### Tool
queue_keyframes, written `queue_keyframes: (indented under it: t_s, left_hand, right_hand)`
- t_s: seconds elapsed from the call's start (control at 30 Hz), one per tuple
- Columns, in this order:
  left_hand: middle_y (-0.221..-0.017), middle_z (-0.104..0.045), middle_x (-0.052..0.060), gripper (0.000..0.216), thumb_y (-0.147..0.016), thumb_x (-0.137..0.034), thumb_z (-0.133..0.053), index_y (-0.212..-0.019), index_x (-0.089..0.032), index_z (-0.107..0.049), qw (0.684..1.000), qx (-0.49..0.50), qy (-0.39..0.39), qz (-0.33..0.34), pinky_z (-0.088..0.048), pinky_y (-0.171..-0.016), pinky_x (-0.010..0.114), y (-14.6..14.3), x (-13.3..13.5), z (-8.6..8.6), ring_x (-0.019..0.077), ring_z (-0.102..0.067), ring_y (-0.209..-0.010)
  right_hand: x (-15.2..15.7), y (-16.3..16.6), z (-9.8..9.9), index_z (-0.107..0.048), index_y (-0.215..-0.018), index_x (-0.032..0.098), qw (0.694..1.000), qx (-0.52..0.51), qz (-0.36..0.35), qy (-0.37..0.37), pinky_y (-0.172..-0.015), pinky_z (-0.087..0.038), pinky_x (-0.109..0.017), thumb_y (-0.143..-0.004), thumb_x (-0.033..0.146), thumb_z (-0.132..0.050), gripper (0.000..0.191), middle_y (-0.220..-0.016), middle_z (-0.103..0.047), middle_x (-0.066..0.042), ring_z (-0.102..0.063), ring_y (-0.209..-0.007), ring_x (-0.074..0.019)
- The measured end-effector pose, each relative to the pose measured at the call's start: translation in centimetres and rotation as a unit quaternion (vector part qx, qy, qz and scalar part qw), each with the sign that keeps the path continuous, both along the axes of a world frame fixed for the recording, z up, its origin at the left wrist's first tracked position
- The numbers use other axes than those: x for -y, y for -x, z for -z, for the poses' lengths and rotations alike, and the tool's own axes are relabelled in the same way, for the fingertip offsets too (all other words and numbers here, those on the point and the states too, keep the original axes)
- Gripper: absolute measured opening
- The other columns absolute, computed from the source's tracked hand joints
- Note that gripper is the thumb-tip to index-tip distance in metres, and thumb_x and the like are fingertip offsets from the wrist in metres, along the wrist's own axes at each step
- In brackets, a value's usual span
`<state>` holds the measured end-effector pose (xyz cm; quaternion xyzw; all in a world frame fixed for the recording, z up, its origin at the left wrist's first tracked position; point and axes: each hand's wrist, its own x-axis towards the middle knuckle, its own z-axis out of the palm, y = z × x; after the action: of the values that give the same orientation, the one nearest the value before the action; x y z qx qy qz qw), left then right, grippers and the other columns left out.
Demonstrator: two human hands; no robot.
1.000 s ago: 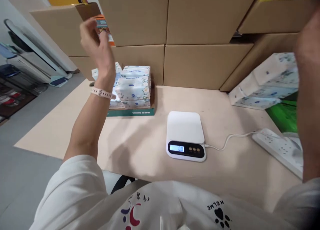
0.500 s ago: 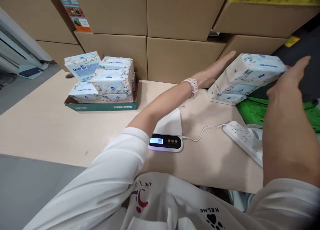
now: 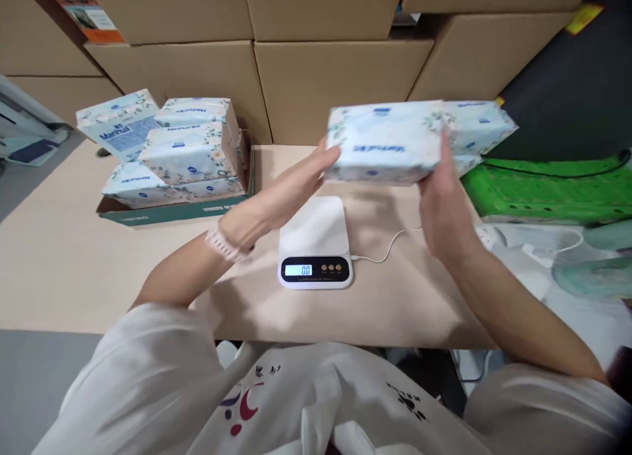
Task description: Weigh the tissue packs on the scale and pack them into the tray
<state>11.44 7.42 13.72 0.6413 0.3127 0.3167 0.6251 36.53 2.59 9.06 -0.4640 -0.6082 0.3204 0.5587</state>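
A pale blue floral tissue pack (image 3: 385,135) is held in the air between my two hands. My left hand (image 3: 301,178), with a pink band at the wrist, grips its left end. At its right end is my right hand (image 3: 444,205), thumb lying up along the near corner. Below and slightly left of the pack, a white digital scale (image 3: 313,228) rests on the table, its lit display reading 0.0 and its plate bare. Behind the held pack, at the right, stand more stacked tissue packs (image 3: 476,126), partly hidden.
A green shallow carton (image 3: 197,209) at the left holds several tissue packs (image 3: 190,155). Cardboard boxes (image 3: 340,80) form a wall at the back. At the right are a green crate (image 3: 553,188) and clear plastic (image 3: 592,270). A white cable (image 3: 390,247) leads from the scale.
Both hands took the top pack off the right stack and brought it left, nearer the scale. The view has shifted to the right.
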Motion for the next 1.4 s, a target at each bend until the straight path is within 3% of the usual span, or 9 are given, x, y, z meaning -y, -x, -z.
queue_keyframes:
  t_s: [0.07,0.17,0.43,0.6,0.73,0.87,1.1,1.3,1.4]
  left_hand:
    - [-0.184,-0.027,-0.015,0.067,-0.108,-0.058,-0.055,-0.171,-0.044,-0.04,0.999,0.001,0.044,-0.008,-0.013,-0.146,0.052,4.1,3.3,0.8,0.0269,-0.014,-0.176]
    - [-0.184,-0.026,-0.015,0.071,-0.106,-0.06,-0.057,-0.172,-0.045,-0.038,0.996,0.009,0.079,-0.031,-0.011,-0.147,0.058,7.3,6.4,2.8,0.0318,-0.012,-0.176]
    - [-0.186,-0.016,-0.012,0.074,-0.107,-0.062,-0.056,-0.175,-0.042,-0.033,0.995,-0.02,0.083,-0.053,-0.006,-0.147,0.058,9.7,7.3,7.1,0.0307,-0.001,-0.177]
    - [-0.188,-0.001,-0.013,0.076,-0.111,-0.072,-0.037,-0.178,-0.044,-0.018,0.984,-0.07,-0.029,-0.163,0.003,-0.146,0.051,10.7,6.8,9.9,0.0245,0.007,-0.177]
    - [-0.188,0.0,-0.016,0.076,-0.109,-0.078,-0.029,-0.178,-0.048,-0.016,0.981,-0.041,-0.081,-0.17,-0.002,-0.146,0.048,11.3,6.2,11.7,0.0234,0.009,-0.176]
    - [-0.188,-0.001,-0.017,0.075,-0.106,-0.083,-0.022,-0.175,-0.052,-0.02,0.987,-0.008,-0.057,-0.151,-0.006,-0.146,0.051,11.5,6.1,12.3,0.0241,0.009,-0.176]
    - [-0.188,-0.002,-0.014,0.079,-0.104,-0.085,-0.025,-0.175,-0.048,-0.025,0.991,-0.012,-0.038,-0.131,-0.005,-0.146,0.049,11.3,6.6,11.8,0.0247,0.008,-0.176]
    - [-0.188,-0.002,-0.015,0.082,-0.102,-0.088,-0.027,-0.174,-0.05,-0.026,0.991,-0.011,-0.02,-0.13,-0.005,-0.146,0.053,11.3,6.7,11.8,0.0281,0.008,-0.176]
    - [-0.188,-0.002,-0.015,0.082,-0.102,-0.088,-0.027,-0.174,-0.049,-0.026,0.992,-0.008,-0.015,-0.127,-0.005,-0.146,0.053,11.4,6.7,11.8,0.0276,0.008,-0.176]
  right_hand:
    - [2.1,3.2,1.7,-0.024,-0.174,0.046,0.998,-0.002,-0.037,0.043,-0.148,-0.01,-0.052,-0.099,0.082,-0.046,0.086,-0.188,-0.02,0.01,-0.015,-0.178,-0.0234]
    - [4.6,6.0,3.7,-0.025,-0.173,0.05,0.995,0.006,-0.064,0.082,-0.147,-0.013,-0.057,-0.101,0.079,-0.045,0.08,-0.187,-0.022,0.012,-0.016,-0.178,-0.024]
    - [6.4,7.3,8.4,-0.026,-0.174,0.049,0.986,-0.021,-0.058,0.156,-0.145,-0.017,-0.062,-0.105,0.074,-0.042,0.075,-0.187,-0.023,0.008,-0.023,-0.176,-0.0244]
    - [5.0,5.5,10.1,-0.041,-0.168,0.043,0.998,-0.005,0.05,0.045,-0.143,-0.022,-0.065,-0.103,0.077,-0.043,0.074,-0.18,-0.043,-0.001,-0.038,-0.171,-0.0276]
    - [4.9,4.2,10.6,-0.05,-0.163,0.037,0.992,-0.008,0.122,-0.033,-0.14,-0.03,-0.065,-0.105,0.072,-0.039,0.069,-0.167,-0.059,-0.009,-0.053,-0.161,-0.0292]
    - [5.4,4.3,10.8,-0.054,-0.16,0.039,0.992,0.006,0.116,-0.043,-0.137,-0.035,-0.066,-0.106,0.068,-0.04,0.063,-0.162,-0.064,-0.008,-0.059,-0.155,-0.0294]
    - [5.9,4.4,10.8,-0.057,-0.158,0.039,0.995,0.013,0.099,-0.032,-0.136,-0.037,-0.066,-0.104,0.069,-0.042,0.063,-0.161,-0.064,-0.009,-0.06,-0.153,-0.0316]
    - [5.8,4.2,10.8,-0.056,-0.159,0.045,0.993,0.021,0.08,-0.08,-0.133,-0.042,-0.063,-0.11,0.052,-0.037,0.053,-0.161,-0.065,-0.003,-0.063,-0.151,-0.0279]
    - [5.8,4.3,10.7,-0.057,-0.159,0.043,0.993,0.029,0.085,-0.075,-0.133,-0.043,-0.063,-0.11,0.054,-0.036,0.054,-0.16,-0.065,-0.004,-0.062,-0.152,-0.0286]
